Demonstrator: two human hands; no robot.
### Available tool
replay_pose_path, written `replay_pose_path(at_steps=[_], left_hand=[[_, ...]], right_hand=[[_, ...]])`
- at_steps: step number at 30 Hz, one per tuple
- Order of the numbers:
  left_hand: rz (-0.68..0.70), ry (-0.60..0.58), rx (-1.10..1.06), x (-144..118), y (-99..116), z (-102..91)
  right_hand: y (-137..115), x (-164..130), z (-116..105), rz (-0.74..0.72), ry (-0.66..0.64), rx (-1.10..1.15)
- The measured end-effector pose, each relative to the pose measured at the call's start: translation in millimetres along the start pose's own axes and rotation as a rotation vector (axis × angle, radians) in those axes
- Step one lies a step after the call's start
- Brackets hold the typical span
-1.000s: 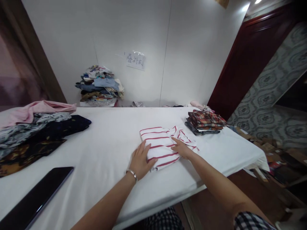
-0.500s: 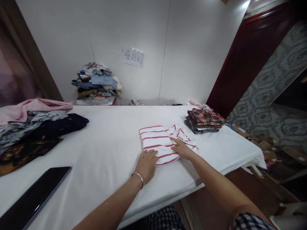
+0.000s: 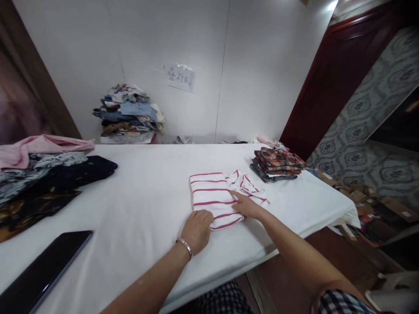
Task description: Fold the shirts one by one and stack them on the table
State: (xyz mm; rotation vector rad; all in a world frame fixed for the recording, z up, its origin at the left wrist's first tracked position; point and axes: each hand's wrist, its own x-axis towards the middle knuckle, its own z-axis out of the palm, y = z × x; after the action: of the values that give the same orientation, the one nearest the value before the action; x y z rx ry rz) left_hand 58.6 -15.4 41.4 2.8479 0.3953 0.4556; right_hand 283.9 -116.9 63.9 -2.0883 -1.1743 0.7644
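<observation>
A white shirt with red stripes (image 3: 212,192) lies folded into a rough rectangle on the white-covered table (image 3: 144,183). Its collar end (image 3: 250,185) spreads out loosely at the right. At the shirt's near left corner is my left hand (image 3: 198,229), its fingers curled over the edge and closed on the cloth; the thumb is hidden. My right hand (image 3: 245,205) rests on the right part of the shirt, index finger stretched out flat over the stripes. The other right fingers are partly tucked below it.
Folded plaid shirts (image 3: 278,161) are stacked at the back right. Loose clothes (image 3: 49,165) lie heaped on the left, behind a dark flat slab-like device (image 3: 46,270). Another clothes pile (image 3: 131,109) stands against the wall, near a handwritten sign (image 3: 180,78). Boxes (image 3: 393,209) sit beyond the table's right end.
My left hand has slid slightly toward me and left, and its fingers have curled in at the shirt's corner. The right hand stays on the shirt. The view has shifted a little.
</observation>
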Motion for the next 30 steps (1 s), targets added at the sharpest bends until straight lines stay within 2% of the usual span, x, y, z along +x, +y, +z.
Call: replay_pose_path(at_steps=[5,10,14,16,18,21,23,26,30], left_hand=[[-0.059,0.001,0.063,-1,2,-3.2],[-0.087,-0.062,0.096,-1,5,-4.4],[-0.076,0.005,0.064,-3,7,-3.4],[-0.035,0.038,0.030,-4,8,-2.4],[0.015,0.040,0.004,-5,7,-0.3],[0.040,0.001,0.001,-6,3,4.5],[0.047,-0.016,-0.004,-7,0,7.3],[0.071,-0.029,-0.028,-8,-3,9.2],[0.069,-0.057,-0.097,-9,0,7.6]], right_hand=[[0,2,3,0.021,0.037,-0.086],[-7,-3,-3,-0.008,-0.036,-0.296],[-28,2,-6,-0.115,0.085,-0.520],[-39,14,-2,-0.214,0.142,-0.524],[-46,32,6,-0.225,0.149,-0.482],[-51,66,16,-0.057,0.158,-0.435],[-51,85,19,-0.002,0.199,-0.403],[-49,104,19,-0.068,0.259,-0.376],[-41,109,23,-0.159,0.299,-0.452]])
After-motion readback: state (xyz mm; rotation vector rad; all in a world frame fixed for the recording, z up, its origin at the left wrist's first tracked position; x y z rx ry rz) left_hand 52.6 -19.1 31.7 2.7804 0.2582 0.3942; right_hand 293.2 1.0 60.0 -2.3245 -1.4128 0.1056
